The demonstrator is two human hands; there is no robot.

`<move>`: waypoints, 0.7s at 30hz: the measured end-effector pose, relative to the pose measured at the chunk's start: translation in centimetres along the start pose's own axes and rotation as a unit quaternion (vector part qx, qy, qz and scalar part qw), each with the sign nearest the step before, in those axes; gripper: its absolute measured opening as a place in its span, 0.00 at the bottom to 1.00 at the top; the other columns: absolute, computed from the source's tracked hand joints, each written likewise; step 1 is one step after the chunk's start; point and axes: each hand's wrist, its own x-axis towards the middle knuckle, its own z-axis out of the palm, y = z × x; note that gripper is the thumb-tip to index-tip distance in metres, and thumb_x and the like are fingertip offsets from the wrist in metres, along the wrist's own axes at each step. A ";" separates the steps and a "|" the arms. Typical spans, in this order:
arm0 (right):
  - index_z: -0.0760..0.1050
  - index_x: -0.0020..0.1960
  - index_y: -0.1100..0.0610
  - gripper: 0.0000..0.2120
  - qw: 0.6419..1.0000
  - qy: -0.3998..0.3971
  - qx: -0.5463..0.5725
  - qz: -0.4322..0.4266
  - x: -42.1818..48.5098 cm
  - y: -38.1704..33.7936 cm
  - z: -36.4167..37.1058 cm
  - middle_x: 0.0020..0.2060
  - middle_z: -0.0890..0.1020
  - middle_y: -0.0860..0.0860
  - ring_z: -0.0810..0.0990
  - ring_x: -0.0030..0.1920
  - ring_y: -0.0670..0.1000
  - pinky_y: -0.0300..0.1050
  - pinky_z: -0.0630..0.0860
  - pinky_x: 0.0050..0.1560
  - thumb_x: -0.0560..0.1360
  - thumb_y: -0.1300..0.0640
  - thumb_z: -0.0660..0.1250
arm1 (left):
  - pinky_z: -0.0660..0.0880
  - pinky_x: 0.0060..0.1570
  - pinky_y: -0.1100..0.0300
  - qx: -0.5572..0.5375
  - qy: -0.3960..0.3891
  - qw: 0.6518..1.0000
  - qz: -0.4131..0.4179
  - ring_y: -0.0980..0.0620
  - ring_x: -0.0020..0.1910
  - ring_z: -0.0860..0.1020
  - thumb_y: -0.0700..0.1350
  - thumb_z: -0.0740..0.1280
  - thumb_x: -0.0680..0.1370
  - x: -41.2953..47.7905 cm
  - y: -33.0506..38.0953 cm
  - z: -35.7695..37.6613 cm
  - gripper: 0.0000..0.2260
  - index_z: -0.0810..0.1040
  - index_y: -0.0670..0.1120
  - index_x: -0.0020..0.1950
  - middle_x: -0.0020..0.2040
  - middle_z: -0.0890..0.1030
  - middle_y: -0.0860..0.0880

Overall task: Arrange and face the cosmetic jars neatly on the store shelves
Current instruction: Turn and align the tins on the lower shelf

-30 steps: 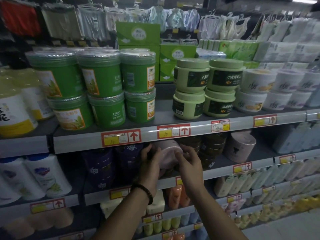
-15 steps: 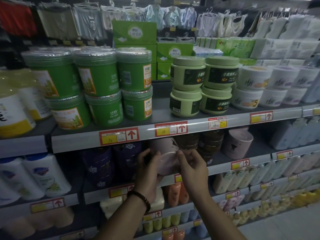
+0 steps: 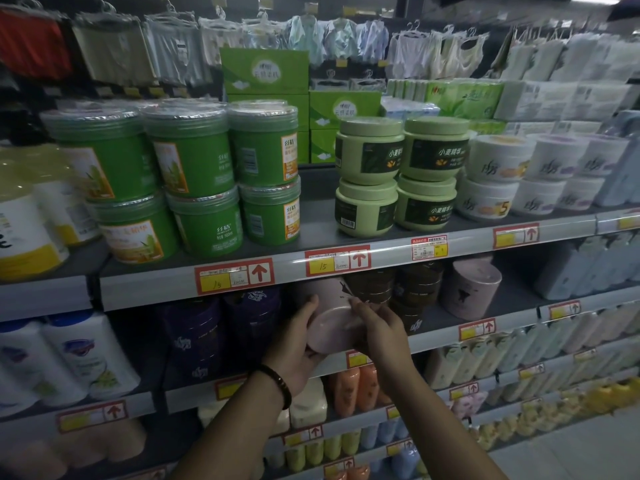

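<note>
dim store shelf [image 3: 519,303] ahead: your left hand [image 3: 294,344] and right hand [image 3: 381,330] both clasp the tilted pink jar [image 3: 334,327]; a slip could knock the brown jars [image 3: 415,289] alongside.

We see a pink jar [image 3: 332,327] of smooth, faintly sheened plastic, green tubs [image 3: 194,168] with glossy clear plastic lids [image 3: 183,116], pale green jars [image 3: 369,150] in matt plastic, and paper price tags [image 3: 233,278] behind a shiny clear strip [image 3: 464,244] on the matt grey shelf [image 3: 315,216].
</note>
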 end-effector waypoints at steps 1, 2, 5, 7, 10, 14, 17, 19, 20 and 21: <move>0.84 0.52 0.53 0.10 1.000 -0.003 0.002 0.004 0.0 -0.1 0.0 0.50 0.87 0.54 0.86 0.56 0.58 0.68 0.81 0.66 0.80 0.46 0.74 | 0.83 0.51 0.53 0.002 0.004 1.000 -0.001 0.43 0.56 0.85 0.60 0.70 0.81 0.1 0.0 0.1 0.21 0.83 0.44 0.63 0.54 0.88 0.41; 0.83 0.53 0.53 0.11 1.000 -0.008 0.004 0.009 0.0 -0.2 0.1 0.51 0.87 0.54 0.86 0.56 0.58 0.68 0.80 0.66 0.80 0.46 0.74 | 0.83 0.51 0.52 0.002 0.011 1.000 -0.004 0.43 0.57 0.85 0.60 0.71 0.79 0.3 0.0 0.1 0.22 0.82 0.45 0.64 0.54 0.88 0.41; 0.83 0.55 0.54 0.11 0.999 -0.033 0.028 0.030 0.1 -0.5 0.1 0.52 0.87 0.53 0.86 0.56 0.56 0.65 0.81 0.67 0.81 0.46 0.73 | 0.83 0.56 0.49 -0.005 0.006 1.000 -0.011 0.42 0.57 0.86 0.61 0.72 0.78 0.5 0.1 0.2 0.24 0.82 0.44 0.65 0.55 0.88 0.40; 0.84 0.55 0.53 0.12 0.998 -0.041 0.037 0.034 0.1 -0.6 0.1 0.52 0.88 0.52 0.86 0.57 0.55 0.65 0.81 0.67 0.81 0.45 0.73 | 0.82 0.58 0.49 -0.002 -0.005 1.000 -0.009 0.42 0.56 0.86 0.60 0.71 0.79 0.4 0.2 0.4 0.23 0.82 0.44 0.64 0.54 0.88 0.41; 0.87 0.57 0.52 0.13 0.998 -0.045 0.038 0.035 0.2 -0.7 0.2 0.53 0.90 0.51 0.87 0.59 0.56 0.64 0.81 0.68 0.80 0.44 0.74 | 0.82 0.60 0.46 -0.003 -0.011 1.000 -0.004 0.42 0.57 0.86 0.59 0.71 0.79 0.5 0.2 0.2 0.23 0.82 0.44 0.65 0.55 0.88 0.41; 0.89 0.49 0.48 0.07 0.999 -0.042 0.017 0.018 0.1 -0.5 0.1 0.49 0.90 0.50 0.87 0.58 0.56 0.66 0.81 0.67 0.81 0.48 0.73 | 0.80 0.65 0.43 0.018 -0.016 1.000 0.008 0.41 0.59 0.85 0.57 0.72 0.80 0.3 0.1 -0.1 0.20 0.81 0.45 0.65 0.56 0.88 0.41; 0.89 0.48 0.49 0.09 0.999 -0.040 0.007 0.001 -0.3 0.0 -0.3 0.48 0.90 0.54 0.88 0.56 0.59 0.69 0.81 0.65 0.82 0.50 0.71 | 0.79 0.67 0.43 0.028 -0.020 0.999 0.013 0.41 0.59 0.85 0.56 0.71 0.80 -0.2 -0.1 -0.2 0.19 0.82 0.44 0.65 0.56 0.88 0.41; 0.89 0.49 0.52 0.10 0.999 -0.047 0.005 -0.009 -0.7 0.1 -0.6 0.48 0.90 0.56 0.88 0.55 0.59 0.69 0.82 0.64 0.83 0.50 0.70 | 0.79 0.67 0.43 0.028 -0.019 0.999 0.015 0.42 0.59 0.86 0.55 0.72 0.80 -0.3 -0.5 -0.2 0.20 0.82 0.44 0.66 0.57 0.88 0.42; 0.89 0.51 0.53 0.10 0.998 -0.053 0.007 -0.013 -0.9 0.1 -0.8 0.48 0.90 0.56 0.88 0.54 0.59 0.67 0.83 0.63 0.83 0.51 0.70 | 0.80 0.66 0.44 0.026 -0.020 0.999 0.017 0.42 0.59 0.86 0.55 0.72 0.80 -0.4 -0.7 -0.3 0.21 0.82 0.44 0.67 0.58 0.87 0.42; 0.89 0.52 0.55 0.10 0.998 -0.056 0.010 -0.018 -1.1 0.1 -1.0 0.48 0.90 0.56 0.89 0.54 0.59 0.64 0.84 0.61 0.83 0.52 0.70 | 0.80 0.65 0.45 0.024 -0.021 0.999 0.019 0.42 0.59 0.86 0.55 0.73 0.79 -0.6 -0.9 -0.3 0.21 0.81 0.44 0.68 0.59 0.87 0.42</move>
